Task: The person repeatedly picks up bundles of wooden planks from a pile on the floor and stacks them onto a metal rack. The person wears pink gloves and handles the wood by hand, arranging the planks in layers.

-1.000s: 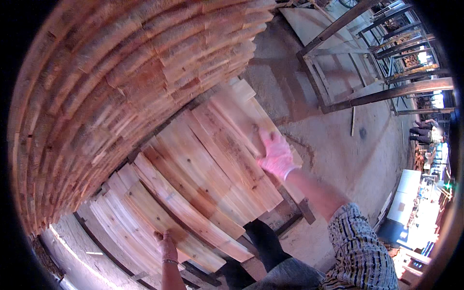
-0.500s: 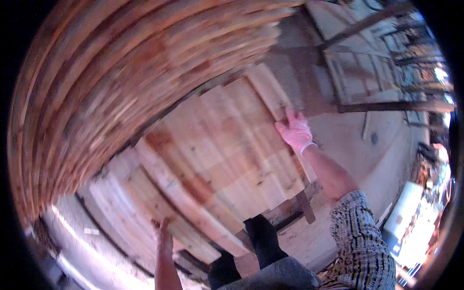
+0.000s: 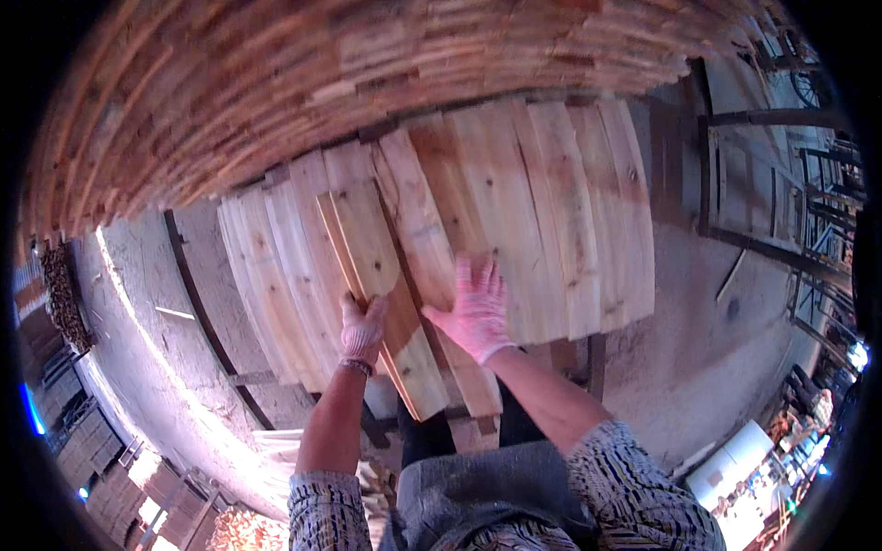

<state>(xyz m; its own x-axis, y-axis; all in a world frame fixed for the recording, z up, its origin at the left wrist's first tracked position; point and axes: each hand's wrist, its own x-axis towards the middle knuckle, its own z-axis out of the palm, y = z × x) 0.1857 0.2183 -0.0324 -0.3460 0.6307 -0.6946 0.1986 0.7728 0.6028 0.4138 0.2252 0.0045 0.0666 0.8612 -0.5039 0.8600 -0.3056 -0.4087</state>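
Overall, largest first: one high stack of rough, reddish-brown wooden planks [image 3: 413, 64], filling the top. Next, one row of flat, pale-to-reddish wooden boards [image 3: 533, 211], side by side below the stack; risk, by judgement: disarray, should a one-sided hold let a loose board twist or slide against its neighbours. One white, box-like object [image 3: 730, 459], far right, possibly a container; contents too blurred to tell. One narrow, yellowish wooden board [image 3: 377, 248], aslant over the row, near end jutting toward dark-trousered legs [image 3: 425, 436]. One whitish-gloved left hand [image 3: 365, 329], clasping that board's left edge. One pink-gloved right hand [image 3: 478, 308], fingers spread, grasping nothing, over the adjoining boards.
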